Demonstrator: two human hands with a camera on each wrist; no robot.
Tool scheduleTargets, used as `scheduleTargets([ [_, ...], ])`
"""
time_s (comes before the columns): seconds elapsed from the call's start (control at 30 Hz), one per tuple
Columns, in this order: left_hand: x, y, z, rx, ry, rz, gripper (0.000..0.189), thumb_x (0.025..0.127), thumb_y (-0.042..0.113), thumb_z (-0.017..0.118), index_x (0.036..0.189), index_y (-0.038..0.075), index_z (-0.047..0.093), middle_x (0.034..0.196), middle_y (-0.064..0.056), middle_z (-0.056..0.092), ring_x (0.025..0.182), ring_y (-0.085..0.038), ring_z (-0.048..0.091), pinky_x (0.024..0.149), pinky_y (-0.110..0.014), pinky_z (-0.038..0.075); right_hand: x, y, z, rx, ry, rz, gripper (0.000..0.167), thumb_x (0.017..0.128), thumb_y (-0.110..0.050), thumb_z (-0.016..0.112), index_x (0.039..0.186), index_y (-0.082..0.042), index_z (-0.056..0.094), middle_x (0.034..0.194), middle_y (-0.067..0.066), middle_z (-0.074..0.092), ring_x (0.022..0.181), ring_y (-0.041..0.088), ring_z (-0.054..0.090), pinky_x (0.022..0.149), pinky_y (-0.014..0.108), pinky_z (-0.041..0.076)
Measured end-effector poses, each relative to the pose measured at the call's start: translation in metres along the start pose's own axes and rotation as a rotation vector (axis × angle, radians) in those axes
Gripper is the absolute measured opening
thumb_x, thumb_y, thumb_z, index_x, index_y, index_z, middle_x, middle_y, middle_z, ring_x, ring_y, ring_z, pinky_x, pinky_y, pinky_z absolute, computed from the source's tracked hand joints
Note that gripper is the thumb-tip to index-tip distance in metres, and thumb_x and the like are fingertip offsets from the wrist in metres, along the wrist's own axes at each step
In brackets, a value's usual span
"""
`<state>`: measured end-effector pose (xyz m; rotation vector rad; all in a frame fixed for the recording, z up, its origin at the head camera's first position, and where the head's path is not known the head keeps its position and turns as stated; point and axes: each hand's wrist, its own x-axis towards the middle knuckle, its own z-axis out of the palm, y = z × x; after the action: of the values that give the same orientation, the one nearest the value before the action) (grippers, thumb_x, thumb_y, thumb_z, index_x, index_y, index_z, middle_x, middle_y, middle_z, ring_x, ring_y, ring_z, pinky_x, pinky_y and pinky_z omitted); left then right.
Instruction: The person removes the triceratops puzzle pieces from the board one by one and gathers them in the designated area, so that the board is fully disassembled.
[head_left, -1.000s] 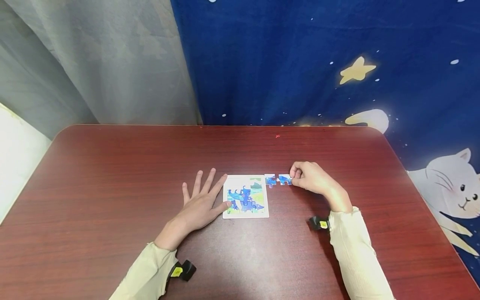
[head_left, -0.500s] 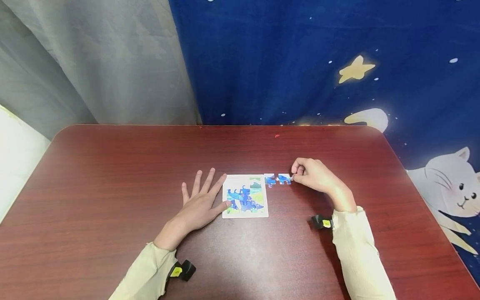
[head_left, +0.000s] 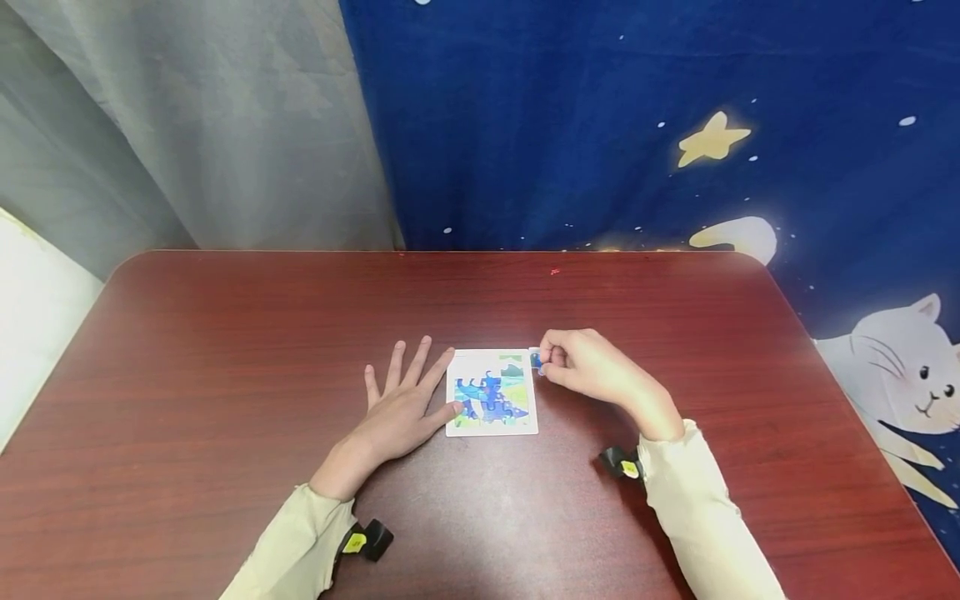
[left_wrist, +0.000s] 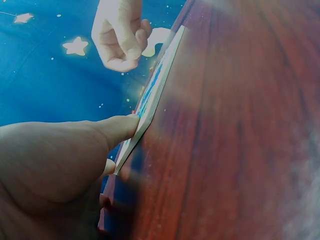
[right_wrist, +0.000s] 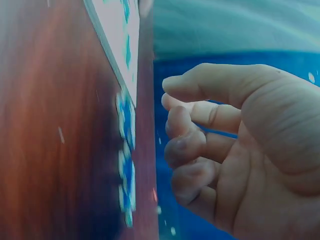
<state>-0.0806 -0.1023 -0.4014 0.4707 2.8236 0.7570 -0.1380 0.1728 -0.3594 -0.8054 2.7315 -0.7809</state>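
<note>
I judge the step in hand to be choosing or taking up a loose puzzle piece, since the right hand [head_left: 588, 362] hangs over the pieces with its fingers curled in, thumb near the forefinger, and I see nothing pinched between them. The left hand [head_left: 405, 421] has its fingers spread and released, thumb resting on the left edge of the puzzle board [head_left: 492, 432], which to me looks like steadying. The board lies flat on the table [head_left: 262, 333], between the two hands. Its upper left part shows pale and without picture, so I would say the next move calls for lowering the right fingertips, pinching one piece and bringing it across to that gap. My count: one board, two hands, one table and two loose pieces, in line off the board's right side: the near piece [right_wrist: 127, 120] right beside the board, the far piece [right_wrist: 128, 180] beyond it. From overhead, the hand covers the far one. I cannot count the pieces already set in the board.
</note>
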Motion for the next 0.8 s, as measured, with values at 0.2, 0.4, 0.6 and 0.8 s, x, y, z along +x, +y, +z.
scheduleTargets([
  [0.2, 0.000, 0.001, 0.000, 0.003, -0.001, -0.008, 0.074, 0.089, 0.047, 0.055, 0.150, 0.022, 0.021, 0.155, -0.009, 0.003, 0.139, -0.036, -0.009, 0.097, -0.068, -0.009, 0.005, -0.019, 0.017, -0.055, -0.023, -0.103, 0.012, 0.080, -0.007, 0.065, 0.091, -0.008, 0.063, 0.075, -0.006, 0.054, 0.067, 0.010, 0.049, 0.063, 0.026, 0.043],
  [0.4, 0.001, 0.001, 0.000, 0.010, -0.014, -0.016, 0.075, 0.090, 0.048, 0.055, 0.150, 0.022, 0.019, 0.155, -0.009, 0.002, 0.139, -0.035, -0.009, 0.097, -0.067, -0.009, 0.005, -0.024, 0.028, -0.086, -0.049, -0.092, 0.025, 0.080, -0.008, 0.069, 0.104, -0.006, 0.064, 0.082, -0.001, 0.053, 0.074, 0.011, 0.049, 0.069, 0.027, 0.043],
  [0.6, 0.001, 0.002, -0.001, 0.001, -0.015, -0.016, 0.074, 0.090, 0.047, 0.054, 0.150, 0.022, 0.019, 0.155, -0.010, 0.002, 0.138, -0.036, -0.009, 0.097, -0.067, -0.009, 0.006, -0.024, 0.030, -0.085, -0.061, -0.072, 0.029, 0.081, -0.009, 0.068, 0.110, -0.006, 0.063, 0.084, 0.001, 0.052, 0.068, 0.011, 0.046, 0.064, 0.026, 0.041],
  [0.8, 0.001, 0.001, 0.000, 0.005, -0.013, -0.015, 0.074, 0.090, 0.048, 0.054, 0.150, 0.022, 0.019, 0.155, -0.010, 0.003, 0.138, -0.036, -0.009, 0.097, -0.067, -0.009, 0.006, -0.024, 0.030, -0.062, -0.071, -0.086, 0.029, 0.082, -0.005, 0.066, 0.110, -0.005, 0.062, 0.083, 0.001, 0.051, 0.064, 0.010, 0.043, 0.063, 0.025, 0.040],
])
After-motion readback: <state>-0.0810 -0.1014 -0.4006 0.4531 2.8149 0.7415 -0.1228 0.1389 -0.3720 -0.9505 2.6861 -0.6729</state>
